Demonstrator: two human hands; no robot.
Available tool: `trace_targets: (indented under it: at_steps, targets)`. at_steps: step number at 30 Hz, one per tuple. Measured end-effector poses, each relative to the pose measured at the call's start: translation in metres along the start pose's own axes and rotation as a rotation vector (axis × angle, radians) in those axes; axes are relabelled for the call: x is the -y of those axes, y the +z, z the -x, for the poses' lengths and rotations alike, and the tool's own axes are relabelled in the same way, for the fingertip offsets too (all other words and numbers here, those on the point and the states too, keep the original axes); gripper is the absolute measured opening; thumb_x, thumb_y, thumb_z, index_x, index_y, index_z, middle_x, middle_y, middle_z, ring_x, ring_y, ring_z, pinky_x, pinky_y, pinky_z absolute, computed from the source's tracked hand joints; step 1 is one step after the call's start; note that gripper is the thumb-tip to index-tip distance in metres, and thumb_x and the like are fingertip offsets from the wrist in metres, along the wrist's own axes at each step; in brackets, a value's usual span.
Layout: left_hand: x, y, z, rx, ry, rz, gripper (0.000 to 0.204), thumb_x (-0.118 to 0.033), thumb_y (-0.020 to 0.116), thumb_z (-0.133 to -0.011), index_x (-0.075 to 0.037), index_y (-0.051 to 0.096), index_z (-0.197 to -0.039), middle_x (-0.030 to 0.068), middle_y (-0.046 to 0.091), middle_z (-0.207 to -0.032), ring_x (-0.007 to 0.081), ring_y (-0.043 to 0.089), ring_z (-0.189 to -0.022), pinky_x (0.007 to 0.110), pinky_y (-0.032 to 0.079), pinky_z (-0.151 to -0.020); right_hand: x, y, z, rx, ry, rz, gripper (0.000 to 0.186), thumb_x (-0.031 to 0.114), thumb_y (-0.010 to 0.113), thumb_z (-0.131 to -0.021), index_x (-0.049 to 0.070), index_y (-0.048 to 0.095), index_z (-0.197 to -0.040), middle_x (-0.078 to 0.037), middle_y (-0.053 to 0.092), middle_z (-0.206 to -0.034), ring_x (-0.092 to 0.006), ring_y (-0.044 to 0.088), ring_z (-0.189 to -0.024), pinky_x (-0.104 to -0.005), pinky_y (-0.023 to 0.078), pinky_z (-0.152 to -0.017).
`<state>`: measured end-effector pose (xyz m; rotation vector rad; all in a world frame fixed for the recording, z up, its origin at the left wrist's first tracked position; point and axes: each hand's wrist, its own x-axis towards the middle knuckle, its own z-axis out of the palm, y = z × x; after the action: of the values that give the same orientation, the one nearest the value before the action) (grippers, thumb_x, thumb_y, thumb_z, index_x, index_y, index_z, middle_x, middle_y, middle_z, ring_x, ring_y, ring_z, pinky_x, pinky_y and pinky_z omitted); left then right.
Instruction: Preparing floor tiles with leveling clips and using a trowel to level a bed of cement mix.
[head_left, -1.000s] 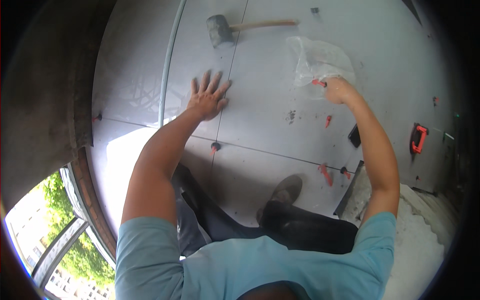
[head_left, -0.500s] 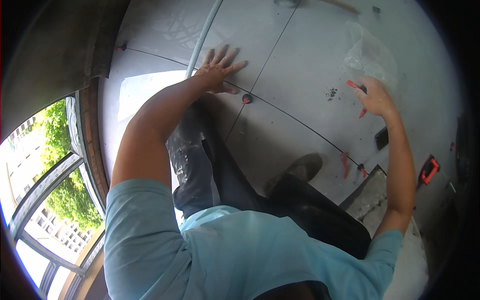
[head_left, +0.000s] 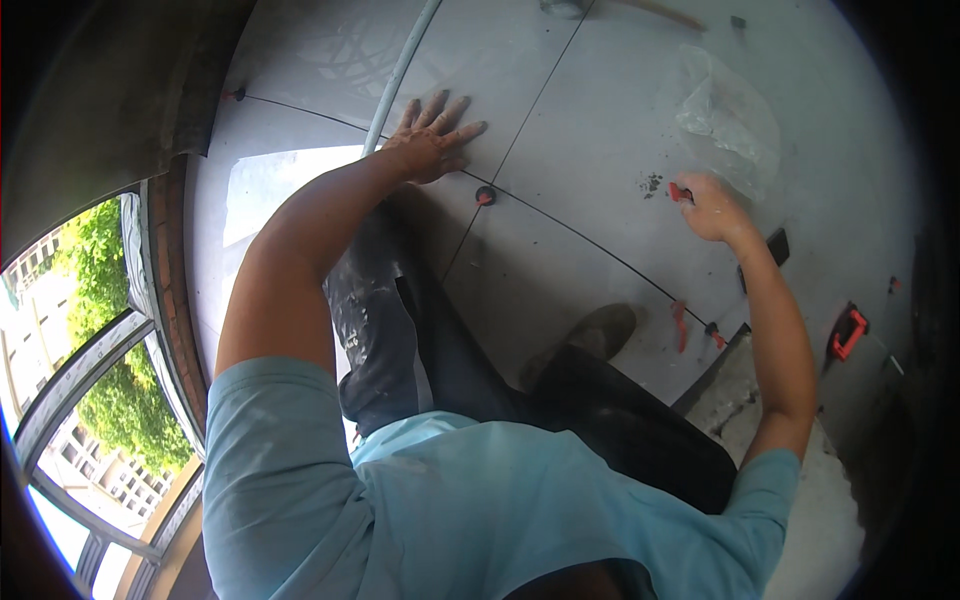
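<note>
My left hand rests flat on the grey floor tiles, fingers spread, close to a joint and beside a long pale pipe. Over the tiles on the right, my right hand is closed around a red tile leveler, most of which the fingers hide. A plastic bag lies just beyond that hand, and dark crumbs are scattered to its left. A black and red tile leveler sits where the joints cross, right of my left hand.
At the right end of the joint are another leveler and a loose red piece. A dark flat object lies behind my right forearm. Farther right is a red-handled tool. Rough concrete borders the tiles; a window frame stands left.
My right hand has moved slightly left and nearer, and turned, so less of the red leveler shows. My left hand stays planted. The whole view has shifted a little.
</note>
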<state>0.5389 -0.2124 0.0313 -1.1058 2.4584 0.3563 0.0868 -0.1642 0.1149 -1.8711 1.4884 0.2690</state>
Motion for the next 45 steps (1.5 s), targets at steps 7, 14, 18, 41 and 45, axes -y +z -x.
trace_targets:
  at_steps: [7,14,18,41,45]
  targets:
    - [-0.047,-0.01,-0.015,0.033,-0.276,0.184,0.107,-0.069,0.069,-0.072,-0.035,0.013,-0.156,0.0122,-0.003,-0.164,0.0421,-0.007,-0.149,0.07,0.004,-0.112,-0.019,0.027,0.008,0.041,0.053,-0.003,0.019,0.008,0.058,-0.079,0.002,0.063,-0.097,-0.024,0.064,-0.097,-0.0422,0.06,-0.095,-0.0466,0.048,-0.082]
    - [-0.058,-0.028,-0.026,0.159,-0.349,0.193,0.122,-0.065,0.079,-0.063,-0.037,0.006,-0.156,0.0133,-0.009,-0.163,0.044,-0.009,-0.148,0.074,0.008,-0.109,-0.034,0.045,0.004,0.05,0.036,0.049,0.021,0.01,0.06,-0.081,0.003,0.063,-0.1,-0.023,0.065,-0.1,-0.0421,0.06,-0.099,-0.0481,0.048,-0.085]
    - [-0.061,-0.031,-0.034,0.165,-0.297,0.175,0.118,-0.062,0.08,-0.066,-0.039,0.006,-0.155,0.0127,-0.009,-0.163,0.0439,-0.01,-0.148,0.073,0.01,-0.11,-0.031,0.042,0.005,0.017,0.051,0.017,0.022,0.009,0.061,-0.08,0.002,0.063,-0.1,-0.023,0.065,-0.098,-0.0427,0.06,-0.097,-0.0484,0.048,-0.084]
    - [-0.084,-0.066,-0.064,0.28,-0.113,-0.146,0.124,-0.053,0.086,-0.06,-0.042,0.006,-0.154,0.0094,-0.006,-0.164,0.0496,0.0,-0.146,0.074,0.031,-0.102,-0.038,0.071,0.011,0.157,0.162,0.05,0.022,0.007,0.055,-0.077,-0.002,0.069,-0.092,-0.025,0.068,-0.098,-0.039,0.066,-0.093,-0.0466,0.053,-0.078]
    - [-0.083,-0.071,-0.063,0.297,-0.018,-0.168,0.125,-0.053,0.087,-0.059,-0.042,0.006,-0.154,0.0079,-0.004,-0.164,0.0493,0.002,-0.147,0.073,0.033,-0.1,-0.032,0.074,0.009,0.2,0.189,0.073,0.024,0.009,0.057,-0.079,0.003,0.066,-0.1,-0.021,0.066,-0.106,-0.039,0.062,-0.103,-0.0474,0.051,-0.085]
